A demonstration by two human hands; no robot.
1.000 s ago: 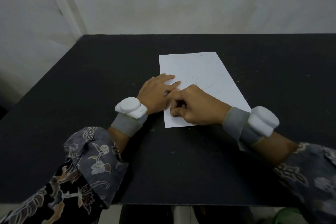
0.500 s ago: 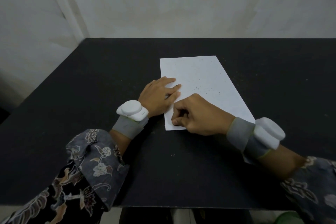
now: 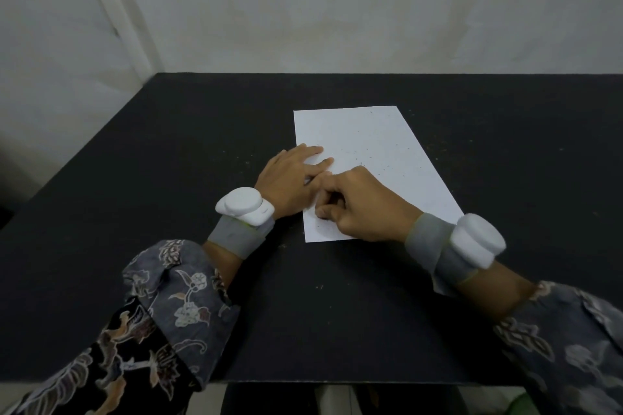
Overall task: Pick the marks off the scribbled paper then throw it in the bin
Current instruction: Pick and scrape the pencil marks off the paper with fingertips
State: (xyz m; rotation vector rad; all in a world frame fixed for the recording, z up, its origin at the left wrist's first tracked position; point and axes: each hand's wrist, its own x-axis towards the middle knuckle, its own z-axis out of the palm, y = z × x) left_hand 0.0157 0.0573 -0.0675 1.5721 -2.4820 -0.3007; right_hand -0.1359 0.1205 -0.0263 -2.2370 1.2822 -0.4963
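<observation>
left hand (image 3: 290, 182) flat on paper (image 3: 374, 145), right hand (image 3: 364, 205) curled

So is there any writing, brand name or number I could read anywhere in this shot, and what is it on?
None can be read.
Paper: only tiny dark specks, no letters or numbers.
White wrist devices: no brand or label shows.
Sleeves: a flower and leaf print, no words.
Table and wall: bare of text.

Right hand (image 3: 365, 204) fingertips perhaps pinching, hidden
</observation>
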